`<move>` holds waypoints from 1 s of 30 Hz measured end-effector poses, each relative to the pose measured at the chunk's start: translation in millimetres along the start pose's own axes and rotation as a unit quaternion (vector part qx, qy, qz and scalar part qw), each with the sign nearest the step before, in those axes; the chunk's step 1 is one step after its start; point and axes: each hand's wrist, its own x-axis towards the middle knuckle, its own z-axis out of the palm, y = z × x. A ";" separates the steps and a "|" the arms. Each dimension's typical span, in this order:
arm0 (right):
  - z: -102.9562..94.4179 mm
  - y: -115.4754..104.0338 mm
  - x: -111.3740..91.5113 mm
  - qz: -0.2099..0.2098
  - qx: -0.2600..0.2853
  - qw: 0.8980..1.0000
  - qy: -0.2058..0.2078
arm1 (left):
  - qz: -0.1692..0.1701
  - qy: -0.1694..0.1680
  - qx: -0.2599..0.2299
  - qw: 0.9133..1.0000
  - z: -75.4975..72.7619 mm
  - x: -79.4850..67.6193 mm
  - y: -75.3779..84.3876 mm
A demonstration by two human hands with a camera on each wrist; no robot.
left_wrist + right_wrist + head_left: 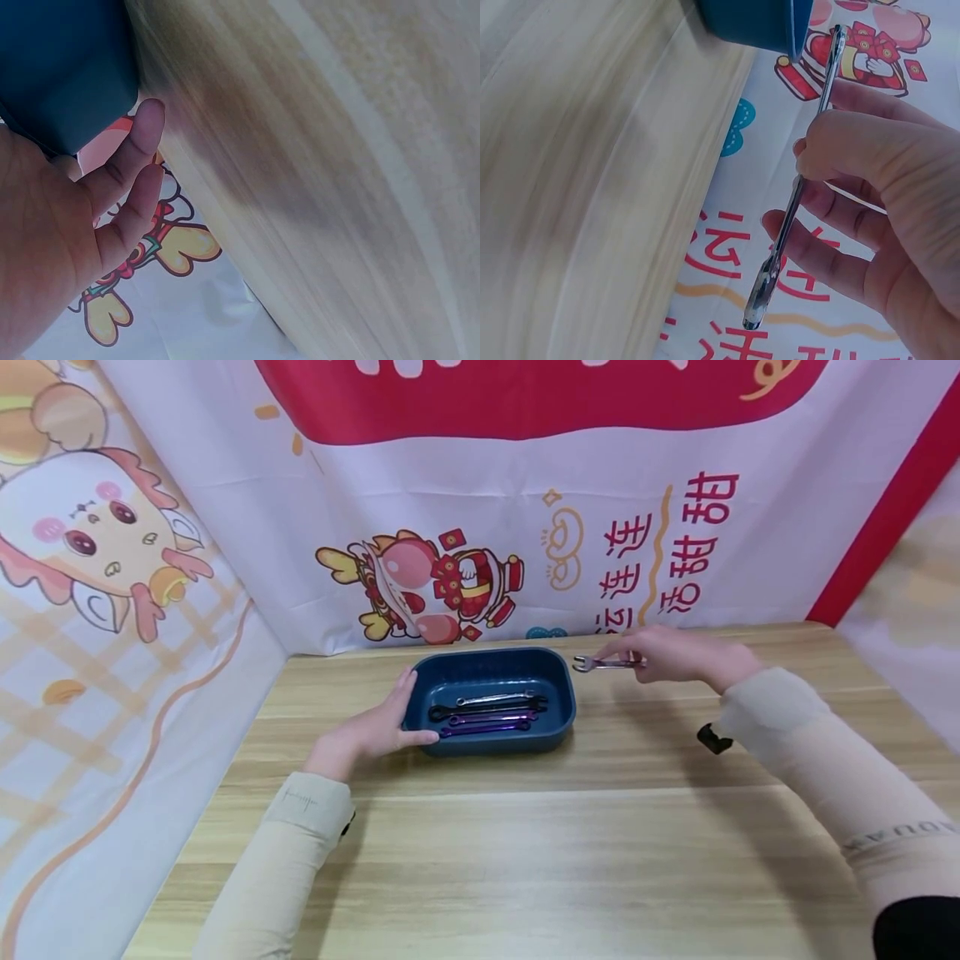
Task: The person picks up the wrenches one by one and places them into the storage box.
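A dark blue plastic bin (495,745) stands near the back of the table with several wrenches inside: a silver wrench (495,698), a black wrench (483,710) and purple wrenches (487,727). My left hand (378,718) rests against the bin's left end, thumb at the front corner and fingers along the side; in the left wrist view this hand (82,210) has its fingers loosely extended. To the right of the bin, my right hand (667,656) pinches a silver combination wrench (607,664) above the table. The right wrist view shows this wrench (787,225) between thumb and fingers.
A small black object (714,739) shows beside the right sleeve. Behind the wooden table (525,860) hangs a printed white and red cloth (465,477), with another printed cloth (97,693) along the left side.
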 end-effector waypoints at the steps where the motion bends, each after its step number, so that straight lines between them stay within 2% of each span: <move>1: -0.4 -1.4 2.6 0.000 -0.001 1.000 -0.002 | 0.000 0.000 0.001 1.000 -0.2 -0.2 -0.4; 12: -4.1 -17.6 30.2 0.000 0.001 1.000 -0.012 | -0.010 0.000 0.000 1.000 -1.4 -1.1 -2.4; 30: -2.9 -42.1 60.4 -0.018 -0.002 1.000 -0.017 | -0.005 0.000 0.001 1.000 -0.1 1.9 -1.6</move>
